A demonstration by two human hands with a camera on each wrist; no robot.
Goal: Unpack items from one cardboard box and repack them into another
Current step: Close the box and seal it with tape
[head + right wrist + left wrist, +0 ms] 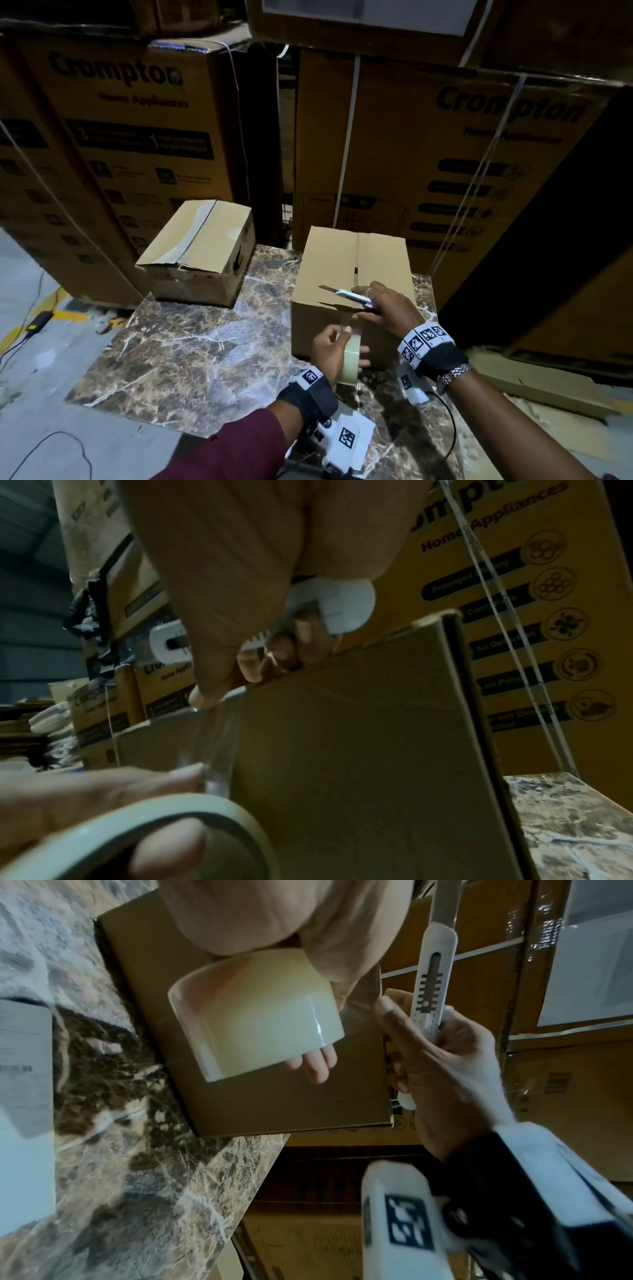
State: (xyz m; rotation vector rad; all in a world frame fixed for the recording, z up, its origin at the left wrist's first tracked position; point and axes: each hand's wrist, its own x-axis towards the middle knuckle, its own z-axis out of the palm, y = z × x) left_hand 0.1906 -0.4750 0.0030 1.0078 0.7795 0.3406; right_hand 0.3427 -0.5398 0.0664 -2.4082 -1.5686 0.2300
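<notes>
A closed cardboard box (349,263) stands on the marble table (191,346) at the right. My left hand (330,349) grips a roll of clear tape (350,359) in front of the box's near face, a strip of tape (346,317) running up to the top edge. My right hand (383,308) holds a white box cutter (352,296) at the top front edge, blade out and pointing left, thumb pressed on the tape. In the left wrist view the roll (257,1012) and the cutter (433,974) show close up. A second taped box (202,250) sits at the back left.
Tall printed appliance cartons (137,144) wall in the table behind and on both sides. A white paper label (356,438) lies at the table's near edge. Flattened cardboard (548,390) lies on the floor at right, cables and a black adapter (39,320) at left.
</notes>
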